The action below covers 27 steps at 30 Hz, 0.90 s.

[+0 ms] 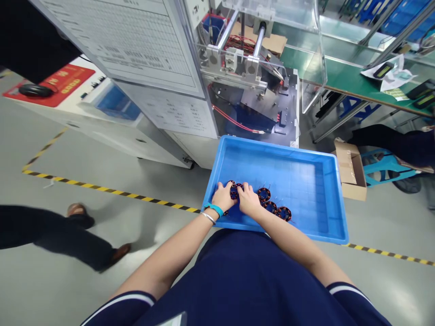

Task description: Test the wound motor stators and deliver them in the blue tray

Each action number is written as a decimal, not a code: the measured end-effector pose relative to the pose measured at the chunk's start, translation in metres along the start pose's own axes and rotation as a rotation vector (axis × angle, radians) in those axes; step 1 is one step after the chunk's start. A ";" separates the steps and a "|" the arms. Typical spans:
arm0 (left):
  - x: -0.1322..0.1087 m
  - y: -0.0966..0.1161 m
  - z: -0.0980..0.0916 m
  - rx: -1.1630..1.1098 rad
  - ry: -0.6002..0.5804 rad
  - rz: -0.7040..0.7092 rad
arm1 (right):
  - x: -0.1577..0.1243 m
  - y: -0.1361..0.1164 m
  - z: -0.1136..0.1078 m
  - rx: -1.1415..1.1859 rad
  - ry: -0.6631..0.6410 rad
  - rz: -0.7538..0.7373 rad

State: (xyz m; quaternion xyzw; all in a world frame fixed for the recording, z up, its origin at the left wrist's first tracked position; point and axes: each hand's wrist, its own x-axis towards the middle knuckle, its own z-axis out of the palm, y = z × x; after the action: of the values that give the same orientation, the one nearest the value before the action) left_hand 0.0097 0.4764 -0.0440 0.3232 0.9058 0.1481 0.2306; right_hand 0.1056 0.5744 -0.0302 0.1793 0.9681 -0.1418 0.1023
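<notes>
**Both hands on wound stators in blue tray**

My left hand (222,197) and right hand (249,201) sit side by side, knuckles up, fingers curled down over a pair of wound stators (234,190) between them. I cannot tell whether the fingers clasp them or only press on them. Stators: small dark rings, reddish copper windings, thin wire ends sticking out. They lie at the near left corner of the blue tray (302,156), which rests in front of my lap.

Teal wristband (214,208) and silver bangle (208,218) on left wrist.

Three more stators (272,206) lie in a row just right of my right hand; the rest of the tray floor is bare.

Beyond the tray's far rim: winding machine (244,81) with red wires and clear guard. Right: open cardboard box (350,170) on the floor, green bench (343,81). Left: striped floor tape (102,190), another person's legs (68,235) passing.
</notes>
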 end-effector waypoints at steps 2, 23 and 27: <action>0.002 0.004 0.001 0.002 0.028 -0.004 | 0.003 -0.002 0.000 0.002 -0.001 0.031; 0.011 0.021 -0.008 0.095 0.056 0.029 | 0.020 0.021 -0.019 0.194 -0.201 0.047; 0.001 0.018 -0.032 0.025 0.178 0.100 | 0.018 0.015 -0.020 0.096 -0.168 0.047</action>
State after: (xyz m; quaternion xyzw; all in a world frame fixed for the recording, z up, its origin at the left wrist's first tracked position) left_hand 0.0024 0.4868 -0.0098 0.3565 0.9072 0.1761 0.1371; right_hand 0.0914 0.6002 -0.0193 0.1942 0.9437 -0.2000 0.1778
